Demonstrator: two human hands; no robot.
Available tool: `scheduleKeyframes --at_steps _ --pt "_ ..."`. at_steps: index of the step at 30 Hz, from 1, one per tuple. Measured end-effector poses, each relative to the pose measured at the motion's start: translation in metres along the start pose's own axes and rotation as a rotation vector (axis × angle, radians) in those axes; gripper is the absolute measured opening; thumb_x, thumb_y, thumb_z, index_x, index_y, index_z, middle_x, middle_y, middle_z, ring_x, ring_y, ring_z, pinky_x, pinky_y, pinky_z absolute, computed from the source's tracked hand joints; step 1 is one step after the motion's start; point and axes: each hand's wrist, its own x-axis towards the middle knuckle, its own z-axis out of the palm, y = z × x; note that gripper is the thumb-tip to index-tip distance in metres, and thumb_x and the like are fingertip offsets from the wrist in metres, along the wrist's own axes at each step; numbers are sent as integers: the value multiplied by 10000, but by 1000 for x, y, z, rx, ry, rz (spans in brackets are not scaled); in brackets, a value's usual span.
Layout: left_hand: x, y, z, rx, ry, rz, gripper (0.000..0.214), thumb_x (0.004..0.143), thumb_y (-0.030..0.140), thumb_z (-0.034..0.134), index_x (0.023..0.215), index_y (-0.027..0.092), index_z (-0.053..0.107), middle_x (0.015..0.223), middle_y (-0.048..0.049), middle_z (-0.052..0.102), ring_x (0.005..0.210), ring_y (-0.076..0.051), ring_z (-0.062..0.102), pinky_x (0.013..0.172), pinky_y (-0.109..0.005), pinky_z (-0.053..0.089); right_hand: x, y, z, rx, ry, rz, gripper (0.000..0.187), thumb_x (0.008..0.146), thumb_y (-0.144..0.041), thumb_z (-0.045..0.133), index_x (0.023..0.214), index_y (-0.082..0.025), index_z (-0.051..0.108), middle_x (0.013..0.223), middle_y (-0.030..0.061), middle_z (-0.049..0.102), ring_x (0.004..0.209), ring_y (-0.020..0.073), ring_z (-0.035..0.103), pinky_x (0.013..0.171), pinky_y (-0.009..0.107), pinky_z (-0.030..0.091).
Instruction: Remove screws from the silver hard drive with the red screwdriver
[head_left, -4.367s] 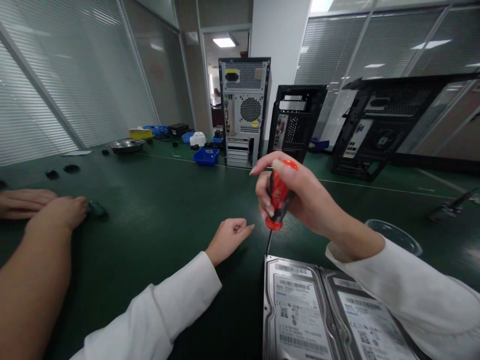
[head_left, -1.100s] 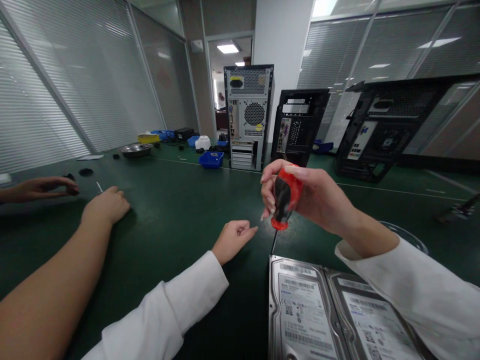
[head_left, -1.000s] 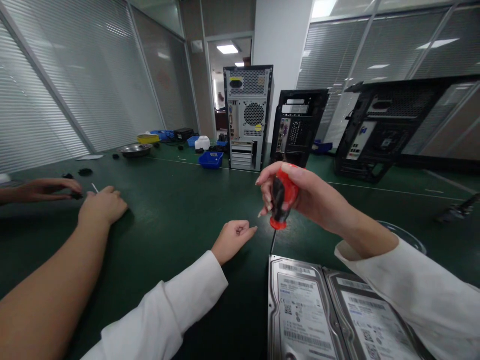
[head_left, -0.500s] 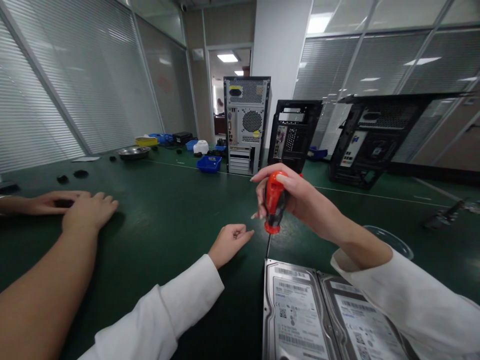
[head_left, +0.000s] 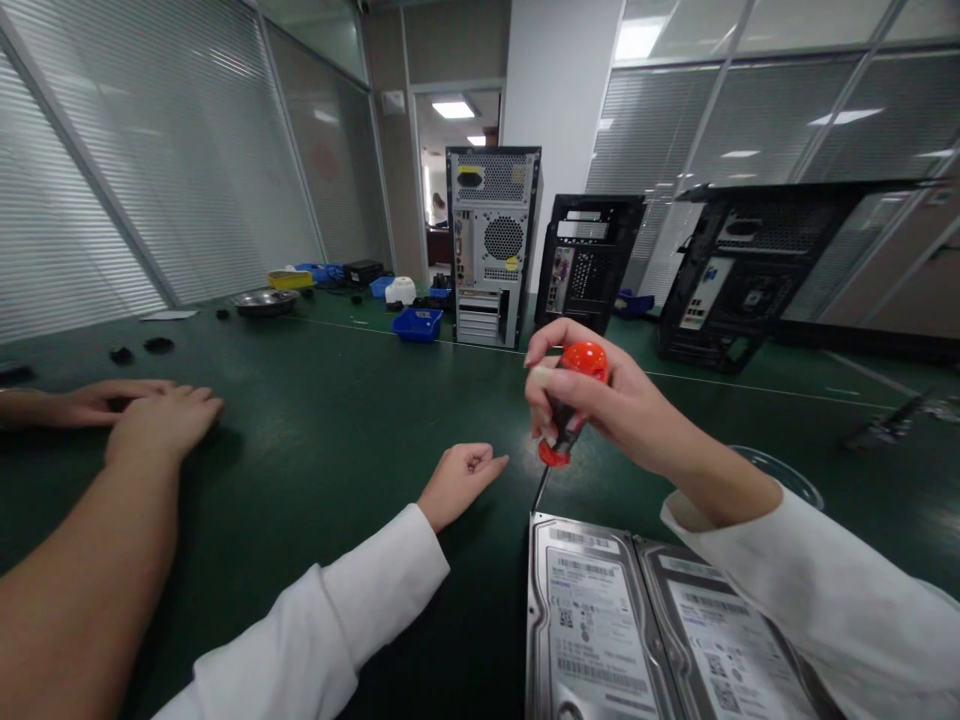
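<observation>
A short red-and-black screwdriver (head_left: 586, 362) is gripped in my right hand (head_left: 630, 410), its handle leaning to the right. The thin shaft slants down, and its tip meets the upper left corner of a silver hard drive (head_left: 600, 610). A second hard drive (head_left: 701, 610) lies alongside it on the right, partly covered by my sleeve. To the left, my left hand (head_left: 459, 482) rests on the green table with fingers curled in and thumb stretched out; nothing shows in it.
Another person's hands (head_left: 161, 425) rest on the table at left. Computer cases (head_left: 495, 240) stand at the back, with a blue tray (head_left: 417, 324) nearby. A metal bowl (head_left: 264, 301) sits far left. Behind my right wrist is a clear round dish (head_left: 780, 475).
The screwdriver's handle has tipped to the right, my right hand moving with it, while its tip stays at the drive's corner. My left hand has hardly moved.
</observation>
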Motion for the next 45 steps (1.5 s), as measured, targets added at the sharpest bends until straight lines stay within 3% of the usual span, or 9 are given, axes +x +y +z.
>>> scheduleKeyframes --at_steps 4,9,13,18,25,33,36,40,45 --pt "1 1 1 7 1 -1 497 735 532 556 519 198 258 525 86 216 552 -48 225 583 -260 172 1 0 -3 81 -88 16 222 1002 -378 512 1081 -171 514 843 5 568 708 124 618 638 219 534" --pt "3 -1 0 2 -7 -1 501 743 535 555 523 198 258 526 85 216 549 -49 216 581 -264 164 1 -4 2 -78 -11 -52 203 940 -307 652 919 -143 533 834 22 614 719 123 638 639 201 550" --pt "3 -2 0 8 -8 1 493 741 539 555 524 198 272 521 86 232 547 -51 230 583 -264 174 3 -5 9 -56 30 -39 298 882 -272 725 826 -156 457 733 13 639 652 126 641 606 209 557" --pt "3 -1 1 8 -7 6 495 748 534 553 527 197 266 527 85 234 560 -52 239 602 -261 194 4 -2 10 -80 48 -59 225 935 -302 658 908 -173 476 675 -33 572 569 95 577 533 169 513" --pt "1 1 1 13 -8 1 497 745 524 554 523 196 255 521 85 213 549 -49 221 586 -263 169 5 9 3 25 3 -25 275 1003 -447 497 961 -176 513 809 8 556 669 125 586 585 223 536" --pt "3 0 1 16 3 1 504 751 537 557 527 196 260 520 87 221 541 -48 220 577 -259 162 4 3 1 -137 90 -162 286 888 -295 711 831 -169 462 845 17 628 702 128 648 623 211 556" --pt "4 -2 1 11 -6 1 507 751 536 559 522 197 260 516 87 218 537 -47 214 572 -263 160 2 1 3 -142 70 -155 244 903 -268 691 857 -186 466 790 3 636 656 122 637 595 206 553" --pt "3 -1 1 15 -6 1 503 754 525 562 520 195 264 513 86 217 538 -49 215 572 -268 159 2 -1 4 -201 61 -171 146 942 -279 640 1036 -211 552 819 -4 606 661 117 620 602 207 552" --pt "3 2 1 17 -6 -4 497 759 512 563 524 194 262 516 86 216 537 -48 216 573 -267 163 3 -2 1 -198 74 -212 127 919 -228 665 874 -161 566 855 4 563 708 102 612 626 175 528"
